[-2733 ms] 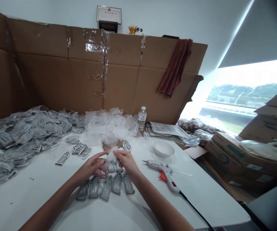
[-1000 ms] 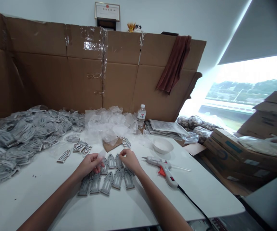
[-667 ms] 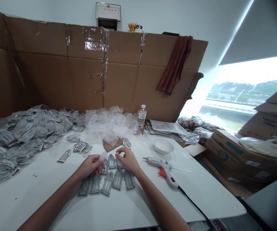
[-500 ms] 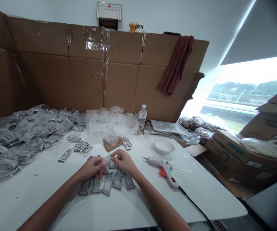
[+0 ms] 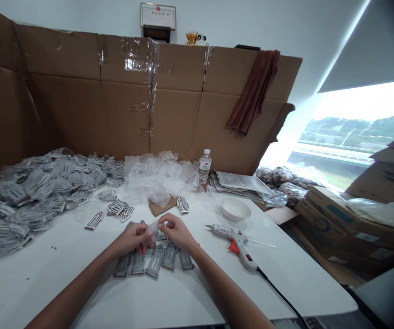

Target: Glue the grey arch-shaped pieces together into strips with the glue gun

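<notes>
Between my two hands is a small frosted plastic bag (image 5: 153,227). My left hand (image 5: 134,238) is closed on its left side, thumb on top. The fingertips of my right hand (image 5: 177,234) pinch its upper right edge. Whether anything sits inside the bag cannot be made out. Just below and behind my hands lie several flat grey arched pieces (image 5: 154,263) in rows on the white table (image 5: 197,297), partly covered by my fingers. A few patterned arched pieces (image 5: 116,208) lie loose farther back.
A big heap of bagged grey pieces (image 5: 46,183) fills the left. Crumpled clear bags (image 5: 159,171) and a water bottle (image 5: 204,167) stand at the back. To the right are a white bowl (image 5: 235,210) and a corded glue gun (image 5: 240,246). A cardboard wall (image 5: 121,114) encloses the back.
The whole view has shifted slightly, so things appear a little farther right. Both hands keep their hold on the bag, with barely any finger movement.
</notes>
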Demonstrator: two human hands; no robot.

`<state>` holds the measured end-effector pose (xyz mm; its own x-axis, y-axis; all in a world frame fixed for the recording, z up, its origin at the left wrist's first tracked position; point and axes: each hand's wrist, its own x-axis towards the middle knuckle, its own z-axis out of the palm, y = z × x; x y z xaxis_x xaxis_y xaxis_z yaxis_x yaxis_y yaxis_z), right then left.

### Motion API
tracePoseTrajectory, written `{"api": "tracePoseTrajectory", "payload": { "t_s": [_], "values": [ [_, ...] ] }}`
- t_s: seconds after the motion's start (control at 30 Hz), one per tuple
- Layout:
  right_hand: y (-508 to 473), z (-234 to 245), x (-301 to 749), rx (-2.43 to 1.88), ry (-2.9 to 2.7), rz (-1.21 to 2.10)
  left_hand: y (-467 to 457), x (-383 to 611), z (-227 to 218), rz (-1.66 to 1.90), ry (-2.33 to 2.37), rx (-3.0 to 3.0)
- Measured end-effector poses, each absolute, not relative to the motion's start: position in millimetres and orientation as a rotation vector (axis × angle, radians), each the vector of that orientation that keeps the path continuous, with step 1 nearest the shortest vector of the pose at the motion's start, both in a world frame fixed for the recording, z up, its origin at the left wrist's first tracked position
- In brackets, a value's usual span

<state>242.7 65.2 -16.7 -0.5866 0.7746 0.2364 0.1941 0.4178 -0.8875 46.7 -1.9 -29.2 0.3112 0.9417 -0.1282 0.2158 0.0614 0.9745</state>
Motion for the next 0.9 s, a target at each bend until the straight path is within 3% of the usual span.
{"api": "tracePoseTrajectory", "payload": {
  "t_s": [0.9],
  "values": [
    [69.6, -23.6, 241.3, -0.789, -1.824, 1.288, 0.3, 44.6, -32.7, 0.767, 1.151, 1.42]
  ]
}}
